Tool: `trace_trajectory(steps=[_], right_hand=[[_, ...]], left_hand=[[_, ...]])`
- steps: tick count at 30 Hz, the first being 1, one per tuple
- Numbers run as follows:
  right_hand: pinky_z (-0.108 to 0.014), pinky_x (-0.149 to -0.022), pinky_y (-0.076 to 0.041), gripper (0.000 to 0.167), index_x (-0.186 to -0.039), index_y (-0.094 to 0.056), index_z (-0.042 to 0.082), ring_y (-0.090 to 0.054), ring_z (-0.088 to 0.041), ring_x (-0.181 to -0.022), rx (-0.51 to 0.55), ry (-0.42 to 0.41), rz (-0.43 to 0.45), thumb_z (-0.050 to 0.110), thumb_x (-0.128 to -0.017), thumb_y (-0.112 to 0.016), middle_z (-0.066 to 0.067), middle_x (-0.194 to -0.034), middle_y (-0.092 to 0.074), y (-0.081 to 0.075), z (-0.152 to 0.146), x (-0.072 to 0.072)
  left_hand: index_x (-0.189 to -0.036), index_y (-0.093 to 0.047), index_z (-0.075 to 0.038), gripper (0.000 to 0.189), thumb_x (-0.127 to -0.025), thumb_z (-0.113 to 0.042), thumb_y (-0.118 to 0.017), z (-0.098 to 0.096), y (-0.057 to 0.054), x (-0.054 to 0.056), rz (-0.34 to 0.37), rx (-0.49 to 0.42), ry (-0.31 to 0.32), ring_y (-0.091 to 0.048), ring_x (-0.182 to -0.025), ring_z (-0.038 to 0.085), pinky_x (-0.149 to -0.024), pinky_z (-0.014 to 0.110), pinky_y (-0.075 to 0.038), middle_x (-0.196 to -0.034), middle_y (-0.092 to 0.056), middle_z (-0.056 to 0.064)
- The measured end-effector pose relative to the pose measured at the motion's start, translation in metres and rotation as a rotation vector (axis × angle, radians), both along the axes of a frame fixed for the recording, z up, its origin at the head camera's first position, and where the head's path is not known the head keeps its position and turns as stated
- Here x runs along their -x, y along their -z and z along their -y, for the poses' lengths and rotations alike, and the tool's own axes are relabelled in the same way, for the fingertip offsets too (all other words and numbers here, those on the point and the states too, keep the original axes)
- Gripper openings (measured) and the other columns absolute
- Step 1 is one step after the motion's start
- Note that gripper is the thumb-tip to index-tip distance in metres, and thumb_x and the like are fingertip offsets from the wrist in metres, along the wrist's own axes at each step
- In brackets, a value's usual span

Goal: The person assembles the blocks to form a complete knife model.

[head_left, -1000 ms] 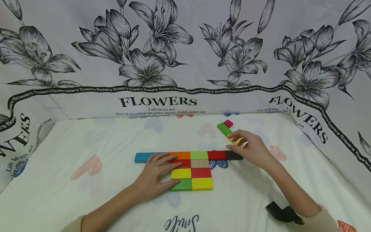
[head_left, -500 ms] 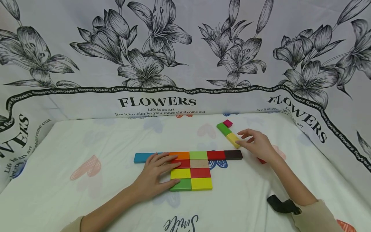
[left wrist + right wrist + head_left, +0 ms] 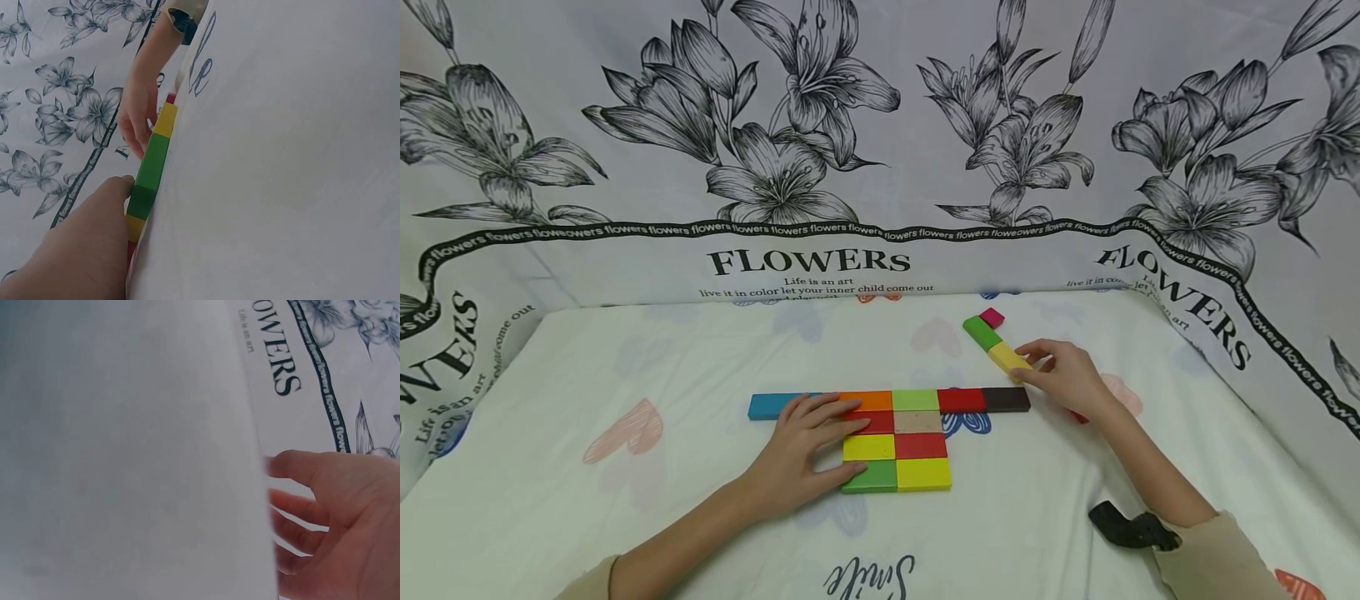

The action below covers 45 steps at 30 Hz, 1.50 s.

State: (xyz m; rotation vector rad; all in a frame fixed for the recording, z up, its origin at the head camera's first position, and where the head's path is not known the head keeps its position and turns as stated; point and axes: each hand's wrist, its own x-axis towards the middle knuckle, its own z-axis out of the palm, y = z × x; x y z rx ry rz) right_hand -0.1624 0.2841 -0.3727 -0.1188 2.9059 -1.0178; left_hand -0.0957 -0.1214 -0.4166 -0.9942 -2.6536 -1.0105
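Behind everything, a flower-printed backdrop rises over a white cloth printed with hearts. On that cloth lies the block pattern, flat: a long top row with two columns below it. The left hand rests across its left side, fingers spread, thumb against the near green block. If that hand shifts or the cloth wrinkles under it, the seams could open and the columns skew.

Beyond the right end, the right hand pinches the near end of the far yellow block between thumb and forefinger. This continues a slanting line with the far green block; too hard a push could break that line or jog the dark block just below. Whether the yellow one touches the dark one, I cannot tell. A red piece, mostly hidden beneath the right wrist, could be knocked by a low forearm. Smallest, the magenta block sits at the slant's far end and could be nudged loose.
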Motion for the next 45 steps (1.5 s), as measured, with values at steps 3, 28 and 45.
trace_trajectory(steps=[3,28,45], right_hand=[[-0.031,-0.076,-0.050,0.044,-0.132,-0.068,-0.001,-0.061,-0.030,-0.098,-0.014,-0.015,0.005,0.022,-0.097,-0.077,-0.021,-0.118,-0.067,-0.002,-0.002,0.000],[-0.034,-0.082,-0.051,0.039,-0.129,-0.070,0.001,-0.062,-0.028,-0.099,-0.046,-0.115,-0.034,0.019,-0.096,-0.079,-0.021,-0.120,-0.067,-0.006,-0.014,-0.001],[-0.025,-0.086,-0.056,0.034,-0.126,-0.071,0.004,-0.063,-0.025,-0.104,0.052,-0.277,-0.069,0.013,-0.094,-0.081,-0.012,-0.123,-0.071,-0.024,-0.003,-0.017]], left_hand=[[-0.138,-0.073,-0.020,0.054,-0.088,-0.035,-0.085,0.000,0.000,0.000,-0.001,-0.003,0.001,-0.042,-0.149,0.033,-0.121,0.069,-0.020,-0.153,-0.059,0.000],[-0.138,-0.072,-0.021,0.054,-0.088,-0.036,-0.085,0.001,0.000,0.001,-0.010,0.002,0.003,-0.042,-0.148,0.033,-0.120,0.068,-0.021,-0.153,-0.059,0.000],[-0.138,-0.073,-0.021,0.053,-0.088,-0.036,-0.085,0.001,-0.001,0.001,0.004,0.002,-0.001,-0.042,-0.148,0.034,-0.120,0.069,-0.021,-0.153,-0.060,0.000]])
